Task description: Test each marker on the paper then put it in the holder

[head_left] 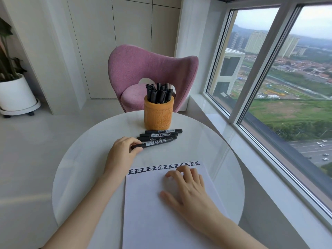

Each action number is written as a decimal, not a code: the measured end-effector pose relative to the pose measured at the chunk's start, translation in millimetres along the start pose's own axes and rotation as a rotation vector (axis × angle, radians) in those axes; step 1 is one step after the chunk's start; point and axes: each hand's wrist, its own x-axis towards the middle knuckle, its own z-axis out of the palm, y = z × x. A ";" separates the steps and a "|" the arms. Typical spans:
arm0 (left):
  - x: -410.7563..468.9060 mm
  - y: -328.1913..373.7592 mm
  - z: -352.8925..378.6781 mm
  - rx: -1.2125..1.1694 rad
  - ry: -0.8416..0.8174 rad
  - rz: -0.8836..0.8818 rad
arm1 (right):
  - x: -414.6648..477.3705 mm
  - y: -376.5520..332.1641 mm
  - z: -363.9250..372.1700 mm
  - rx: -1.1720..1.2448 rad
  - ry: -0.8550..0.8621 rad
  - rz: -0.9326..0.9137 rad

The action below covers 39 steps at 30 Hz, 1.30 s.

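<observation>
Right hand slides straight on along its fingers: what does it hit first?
The right hand would cross the written row on the paper, then probably meet the nearest marker, held by the left hand. Depth is unclear.

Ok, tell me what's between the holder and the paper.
Four black markers lie side by side on the table, head view; the left hand grips the nearest one.
</observation>
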 end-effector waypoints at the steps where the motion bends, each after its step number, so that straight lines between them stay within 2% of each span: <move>1: -2.0 0.5 -2.2 -0.020 0.013 -0.007 | 1.3 1.5 0.9 -0.006 0.000 -0.006; 16: -38.6 13.8 -19.1 -0.283 -0.016 -0.082 | 42.1 32.7 -6.4 0.032 -0.022 -0.097; 21: -44.8 16.2 -17.1 -0.339 -0.034 -0.111 | 51.4 36.7 -12.5 0.123 -0.078 -0.011; 23: -46.1 18.5 -16.4 -0.361 -0.044 -0.107 | 56.3 30.3 -18.9 0.283 -0.089 0.109; 25: -47.4 23.4 -15.7 -0.378 -0.071 -0.093 | 61.0 17.3 -29.8 0.685 -0.096 0.280; 26: -48.1 26.1 -16.0 -0.385 -0.087 -0.086 | 63.5 11.4 -34.4 0.882 -0.101 0.326; 28: -48.9 31.2 -17.5 -0.385 -0.124 -0.072 | 67.8 1.1 -39.7 1.066 -0.105 0.334; 34: -55.6 41.5 -21.5 -0.244 -0.285 0.028 | 76.6 -19.9 -31.9 1.145 0.043 0.352; 39: -59.3 46.4 -19.0 -0.197 -0.344 0.013 | 73.4 -28.6 -27.6 1.136 0.027 0.278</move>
